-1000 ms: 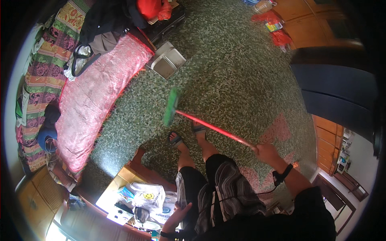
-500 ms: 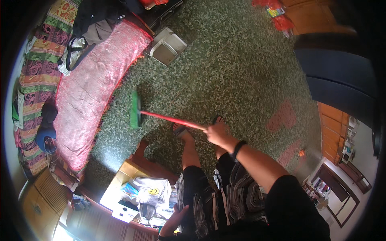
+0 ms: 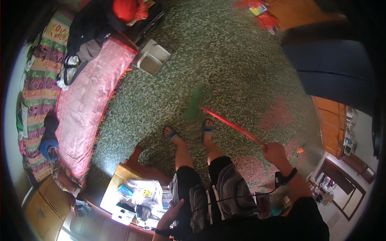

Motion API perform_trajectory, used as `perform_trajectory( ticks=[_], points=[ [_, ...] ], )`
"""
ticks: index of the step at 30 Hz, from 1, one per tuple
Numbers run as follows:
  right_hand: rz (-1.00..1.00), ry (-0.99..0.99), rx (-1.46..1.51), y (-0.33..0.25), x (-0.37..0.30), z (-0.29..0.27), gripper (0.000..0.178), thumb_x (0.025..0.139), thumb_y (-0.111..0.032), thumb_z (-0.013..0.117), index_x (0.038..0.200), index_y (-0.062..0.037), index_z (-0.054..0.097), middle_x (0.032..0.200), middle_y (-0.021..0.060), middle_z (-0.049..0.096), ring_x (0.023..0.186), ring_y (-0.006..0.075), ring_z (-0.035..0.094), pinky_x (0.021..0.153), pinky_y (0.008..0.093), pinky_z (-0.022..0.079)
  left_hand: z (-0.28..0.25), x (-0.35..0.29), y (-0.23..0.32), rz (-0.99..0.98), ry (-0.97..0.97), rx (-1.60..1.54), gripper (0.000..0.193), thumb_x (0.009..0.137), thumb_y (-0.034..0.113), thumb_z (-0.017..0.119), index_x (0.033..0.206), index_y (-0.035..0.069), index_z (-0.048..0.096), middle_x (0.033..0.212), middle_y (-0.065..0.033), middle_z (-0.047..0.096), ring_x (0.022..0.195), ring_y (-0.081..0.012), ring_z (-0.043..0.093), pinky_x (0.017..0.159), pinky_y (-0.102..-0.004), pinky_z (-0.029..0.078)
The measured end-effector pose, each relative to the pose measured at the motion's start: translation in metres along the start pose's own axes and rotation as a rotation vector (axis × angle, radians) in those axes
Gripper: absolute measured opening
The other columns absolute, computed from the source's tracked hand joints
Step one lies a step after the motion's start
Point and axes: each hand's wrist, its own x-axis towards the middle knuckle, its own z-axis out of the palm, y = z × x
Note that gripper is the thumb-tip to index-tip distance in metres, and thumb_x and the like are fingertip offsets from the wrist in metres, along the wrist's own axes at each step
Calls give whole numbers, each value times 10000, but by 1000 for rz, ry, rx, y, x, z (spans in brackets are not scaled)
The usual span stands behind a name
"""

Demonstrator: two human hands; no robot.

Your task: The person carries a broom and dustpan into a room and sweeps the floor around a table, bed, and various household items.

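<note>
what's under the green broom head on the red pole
Speckled green floor shows around the blurred green broom head on its red pole; the patch directly beneath is covered, so anything there cannot be seen.

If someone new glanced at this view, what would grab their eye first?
Probably the red-handled broom with a green head, mid-picture, gripped in the person's right hand above the speckled floor. Next, likely the long pink cloth at the left, then the bright red bag near the top edge, left of centre.
</note>
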Motion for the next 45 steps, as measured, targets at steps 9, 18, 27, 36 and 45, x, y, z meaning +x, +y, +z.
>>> perform_trajectory(
  ticks=[9,18,27,36,45],
  points=[
    [-300,221,235,-118,111,21,263,856,-247,511,711,-70,640,481,56,494,387,215,460,359,396,354,62,34,-8,32,79,-51,845,869,462,491,1380,-112,139,1377,-233,349,1272,-274,350,1061,-331,276],
    [-191,4,202,37,123,20,297,875,-182,483,1141,-132,606,496,24,448,378,160,380,336,316,307,110,7,24,117,109,-54,556,954,225,451,1423,25,230,1438,-217,285,1311,-299,315,1072,-347,248],
    [141,-80,282,222,25,25,304,877,-222,463,715,-5,601,554,118,509,454,237,494,394,413,384,127,49,30,126,316,314,1099,771,689,521,1409,-76,56,1413,-306,245,1347,-354,227,1066,-356,255],
    [-209,27,316,46,73,28,301,865,-251,488,738,-8,613,587,115,554,486,264,534,443,427,437,148,30,37,183,127,107,859,829,544,579,1388,19,193,1275,-178,424,1215,-258,369,1020,-353,274],
    [-106,40,493,-27,160,8,241,860,-212,484,739,-48,613,499,70,475,368,213,397,354,396,336,173,-15,70,120,109,-13,729,880,440,565,1384,37,228,1329,-138,389,1202,-240,406,999,-347,342]
  ],
)
